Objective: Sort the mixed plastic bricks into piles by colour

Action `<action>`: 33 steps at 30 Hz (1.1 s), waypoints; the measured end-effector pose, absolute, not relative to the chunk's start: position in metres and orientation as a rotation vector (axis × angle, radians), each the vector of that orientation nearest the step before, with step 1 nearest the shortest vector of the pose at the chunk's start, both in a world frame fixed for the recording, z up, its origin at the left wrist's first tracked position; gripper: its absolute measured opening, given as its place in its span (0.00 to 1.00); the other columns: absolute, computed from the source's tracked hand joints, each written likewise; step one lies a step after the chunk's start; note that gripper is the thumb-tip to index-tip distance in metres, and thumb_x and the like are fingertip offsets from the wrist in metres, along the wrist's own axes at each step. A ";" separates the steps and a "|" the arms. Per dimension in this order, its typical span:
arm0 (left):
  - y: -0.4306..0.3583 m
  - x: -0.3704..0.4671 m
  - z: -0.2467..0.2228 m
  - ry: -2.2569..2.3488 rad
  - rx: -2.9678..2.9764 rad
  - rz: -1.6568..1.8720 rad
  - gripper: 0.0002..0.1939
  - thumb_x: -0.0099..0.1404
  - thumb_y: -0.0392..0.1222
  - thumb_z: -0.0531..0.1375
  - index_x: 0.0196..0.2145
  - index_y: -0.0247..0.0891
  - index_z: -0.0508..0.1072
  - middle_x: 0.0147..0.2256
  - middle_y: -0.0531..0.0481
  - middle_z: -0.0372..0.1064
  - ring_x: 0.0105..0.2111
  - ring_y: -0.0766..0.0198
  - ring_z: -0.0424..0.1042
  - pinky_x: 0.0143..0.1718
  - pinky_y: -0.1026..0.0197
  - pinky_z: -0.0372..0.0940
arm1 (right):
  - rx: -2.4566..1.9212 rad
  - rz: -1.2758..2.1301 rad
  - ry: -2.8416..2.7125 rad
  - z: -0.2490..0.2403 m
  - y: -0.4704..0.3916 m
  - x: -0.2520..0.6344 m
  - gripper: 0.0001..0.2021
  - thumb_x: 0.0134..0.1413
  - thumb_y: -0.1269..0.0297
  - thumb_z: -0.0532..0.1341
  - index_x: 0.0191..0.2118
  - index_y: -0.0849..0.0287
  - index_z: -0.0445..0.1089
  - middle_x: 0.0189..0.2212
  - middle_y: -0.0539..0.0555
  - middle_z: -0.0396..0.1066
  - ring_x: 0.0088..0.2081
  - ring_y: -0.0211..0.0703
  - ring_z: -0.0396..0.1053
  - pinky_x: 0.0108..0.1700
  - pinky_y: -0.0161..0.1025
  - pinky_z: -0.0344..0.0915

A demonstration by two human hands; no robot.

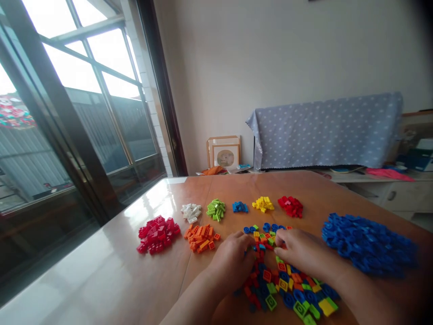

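A mixed heap of small toy building bricks [283,284] in red, blue, green, yellow and orange spreads over the near part of the table. My left hand [236,253] is at the heap's left side, fingers curled down among the bricks; what they hold, if anything, is hidden. From the right, my right hand [293,243] reaches over the heap with its fingers bent inward, and nothing nameable shows in them. Beside my left hand lies a pile of orange bricks [200,238]. Between and beyond both hands are loose blue round pieces [267,227].
Sorted piles stand around: dark pink bricks [158,234], white bricks [191,212], lime bricks [215,209], small blue bricks [240,207], yellow bricks [263,204], red bricks [290,206]. A large blue pile [367,243] sits right on the wooden table [145,289]. Behind are framed pictures [225,155].
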State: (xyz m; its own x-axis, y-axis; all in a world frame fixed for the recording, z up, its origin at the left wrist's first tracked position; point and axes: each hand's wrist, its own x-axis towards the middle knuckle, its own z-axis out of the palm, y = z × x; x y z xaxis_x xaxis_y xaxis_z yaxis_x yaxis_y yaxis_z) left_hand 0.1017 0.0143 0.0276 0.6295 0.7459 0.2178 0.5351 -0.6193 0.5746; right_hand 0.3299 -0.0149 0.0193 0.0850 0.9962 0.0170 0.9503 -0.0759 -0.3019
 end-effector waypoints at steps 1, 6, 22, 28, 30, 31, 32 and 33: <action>0.015 0.102 0.028 1.006 2.393 0.614 0.13 0.63 0.37 0.56 0.44 0.42 0.75 0.42 0.47 0.71 0.43 0.59 0.70 0.42 0.62 0.65 | -2.113 0.281 -1.960 0.018 -0.014 0.330 0.05 0.51 0.59 0.63 0.29 0.54 0.70 0.25 0.50 0.72 0.29 0.42 0.67 0.29 0.37 0.44; 0.016 0.102 0.023 0.994 2.389 0.655 0.13 0.64 0.36 0.55 0.44 0.42 0.75 0.43 0.47 0.71 0.43 0.58 0.70 0.44 0.61 0.65 | -1.994 0.307 -1.929 0.019 -0.014 0.332 0.04 0.52 0.62 0.61 0.30 0.55 0.69 0.23 0.48 0.71 0.26 0.39 0.64 0.27 0.36 0.45; 0.024 0.100 0.012 1.072 2.347 0.702 0.15 0.65 0.36 0.54 0.47 0.43 0.73 0.44 0.47 0.70 0.46 0.58 0.69 0.45 0.61 0.63 | -1.762 0.322 -1.837 0.022 -0.010 0.331 0.11 0.53 0.67 0.57 0.42 0.57 0.69 0.29 0.48 0.69 0.31 0.39 0.67 0.34 0.34 0.57; 0.023 0.101 0.012 1.066 2.380 0.681 0.15 0.64 0.35 0.54 0.46 0.43 0.73 0.42 0.47 0.69 0.43 0.59 0.70 0.44 0.62 0.63 | -1.890 0.211 -1.945 0.017 -0.008 0.327 0.06 0.52 0.67 0.58 0.37 0.55 0.69 0.33 0.50 0.70 0.32 0.39 0.65 0.32 0.35 0.51; 0.022 0.102 0.012 1.055 2.397 0.671 0.14 0.64 0.34 0.54 0.45 0.43 0.74 0.42 0.48 0.69 0.42 0.60 0.70 0.44 0.62 0.63 | -1.912 0.207 -1.974 0.012 -0.006 0.326 0.06 0.53 0.66 0.58 0.38 0.54 0.68 0.34 0.50 0.70 0.31 0.39 0.65 0.31 0.35 0.49; 0.022 0.102 0.013 1.053 2.403 0.664 0.14 0.64 0.35 0.54 0.45 0.42 0.74 0.42 0.47 0.69 0.42 0.60 0.70 0.44 0.62 0.63 | -1.921 0.204 -1.982 0.009 -0.005 0.327 0.06 0.53 0.66 0.58 0.38 0.54 0.68 0.34 0.50 0.70 0.31 0.39 0.65 0.31 0.35 0.48; 0.021 0.102 0.013 1.054 2.405 0.660 0.13 0.64 0.35 0.54 0.44 0.42 0.74 0.42 0.47 0.69 0.42 0.60 0.69 0.44 0.62 0.64 | -1.926 0.204 -1.992 0.006 -0.004 0.328 0.06 0.53 0.66 0.58 0.38 0.54 0.68 0.34 0.50 0.70 0.30 0.39 0.65 0.31 0.35 0.48; 0.021 0.102 0.013 1.055 2.407 0.657 0.13 0.64 0.35 0.55 0.44 0.42 0.74 0.42 0.47 0.69 0.42 0.60 0.69 0.43 0.62 0.64 | -1.927 0.205 -2.003 0.004 -0.002 0.329 0.06 0.53 0.66 0.58 0.38 0.54 0.68 0.34 0.49 0.70 0.30 0.39 0.65 0.31 0.36 0.47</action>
State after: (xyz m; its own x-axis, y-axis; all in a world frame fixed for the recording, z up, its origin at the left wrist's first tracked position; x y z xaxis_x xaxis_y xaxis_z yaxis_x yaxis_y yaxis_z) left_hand 0.1024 0.0211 0.0132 0.5986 0.7618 0.2478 0.5585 -0.6186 0.5527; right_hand 0.3287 -0.0025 0.0036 -0.0113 0.9885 0.1508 0.9375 0.0630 -0.3423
